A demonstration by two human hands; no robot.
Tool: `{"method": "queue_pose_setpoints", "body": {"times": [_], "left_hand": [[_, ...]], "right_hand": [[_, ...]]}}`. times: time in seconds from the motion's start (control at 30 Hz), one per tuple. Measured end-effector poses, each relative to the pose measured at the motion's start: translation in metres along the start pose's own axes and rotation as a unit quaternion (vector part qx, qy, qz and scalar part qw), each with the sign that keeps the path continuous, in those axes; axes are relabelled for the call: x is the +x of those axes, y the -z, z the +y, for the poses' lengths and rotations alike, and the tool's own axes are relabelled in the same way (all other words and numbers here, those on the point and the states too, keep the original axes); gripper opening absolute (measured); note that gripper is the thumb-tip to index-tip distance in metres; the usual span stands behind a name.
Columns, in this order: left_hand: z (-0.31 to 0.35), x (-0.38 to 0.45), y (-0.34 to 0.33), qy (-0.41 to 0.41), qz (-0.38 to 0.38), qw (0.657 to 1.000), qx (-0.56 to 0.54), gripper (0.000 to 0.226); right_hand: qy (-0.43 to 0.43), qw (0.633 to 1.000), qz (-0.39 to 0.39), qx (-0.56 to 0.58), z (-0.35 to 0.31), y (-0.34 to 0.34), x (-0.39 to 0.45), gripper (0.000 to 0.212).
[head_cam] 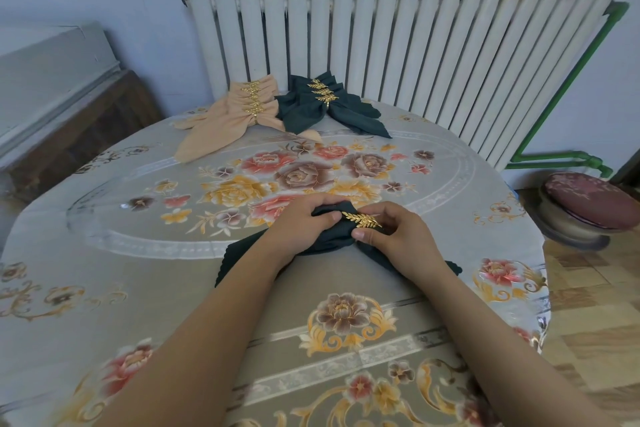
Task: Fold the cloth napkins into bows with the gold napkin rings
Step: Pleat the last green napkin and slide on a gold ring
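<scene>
the dark green napkin (337,236) lies bunched between the two hands on the floral tablecloth (173,253), its loose ends spreading out toward the person under both wrists. the left hand (301,218) grips the left side of the gathered cloth, fingers curled over the far edge and thumb pressed on top. the right hand (391,229) pinches the right side, thumb at the near edge and fingers curled over the far side of the gold leaf napkin ring (362,219). the ring sits on top of the bunched middle, between the two thumbs, its leaf spray slanting from the left thumb toward the right fingers.

well beyond the hands, at the far edge of the table, two piles of finished bows lie side by side and touching: peach napkin bows (239,111) beyond the left hand, dark green napkin bows (329,104) straight ahead, each bound by gold rings. behind them stands a white radiator (415,45) with bottles and packets on its top
</scene>
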State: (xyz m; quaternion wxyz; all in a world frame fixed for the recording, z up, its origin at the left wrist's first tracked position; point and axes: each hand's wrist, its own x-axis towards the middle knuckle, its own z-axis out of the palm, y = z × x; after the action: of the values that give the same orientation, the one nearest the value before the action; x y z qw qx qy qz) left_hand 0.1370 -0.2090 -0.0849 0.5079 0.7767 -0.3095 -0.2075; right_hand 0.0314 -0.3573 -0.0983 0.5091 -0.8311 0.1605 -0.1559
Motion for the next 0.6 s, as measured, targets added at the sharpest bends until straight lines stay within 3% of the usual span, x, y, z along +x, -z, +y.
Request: {"method": "queue_pose_setpoints", "body": {"times": [0.2,0.33,0.6], "left_hand": [[0.0018,-0.0022,0.0008,0.045,0.003,0.996,-0.079,0.018],[0.0015,-0.0052,0.0011,-0.026,-0.022,0.999,0.018,0.021],[0.0045,-0.007,0.006,-0.025,-0.086,0.994,0.064,0.016]], "right_hand": [[0.025,0.999,0.024,0.029,0.0044,-0.006,0.0,0.031],[0.036,0.999,0.022,0.019,0.0072,-0.0067,-0.0006,0.031],[0.059,0.998,0.003,0.01,0.0054,-0.0045,-0.0023,0.028]]}}
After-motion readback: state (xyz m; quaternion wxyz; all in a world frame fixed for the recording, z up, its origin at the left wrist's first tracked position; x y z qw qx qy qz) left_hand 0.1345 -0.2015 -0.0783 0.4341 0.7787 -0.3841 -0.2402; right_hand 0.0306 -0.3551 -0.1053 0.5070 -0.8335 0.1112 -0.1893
